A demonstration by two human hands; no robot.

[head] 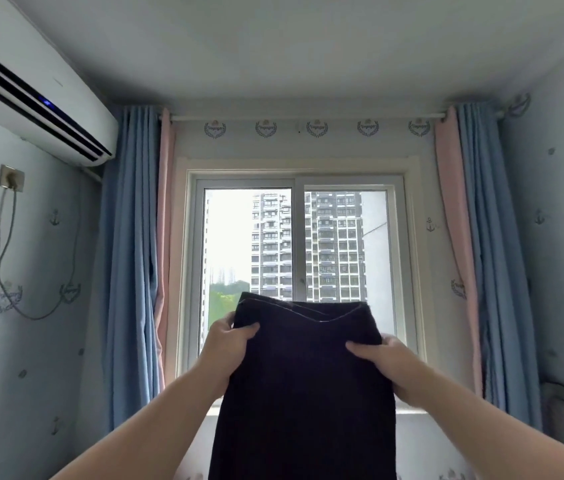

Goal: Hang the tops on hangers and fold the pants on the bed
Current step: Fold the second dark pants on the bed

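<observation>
Dark pants (304,386) held up, lower centre of frame.
L hand (228,344) & R hand (382,362) each grip closed on waistband sides, in front of window (296,244); legs hang down.

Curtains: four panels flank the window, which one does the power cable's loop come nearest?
The blue curtain on the left, outermost beside the air conditioner; the cable hangs beside it.

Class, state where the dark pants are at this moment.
In the head view the dark pants hang low in the centre, in front of the window, gripped near the waistband by the left hand and right hand.
</observation>
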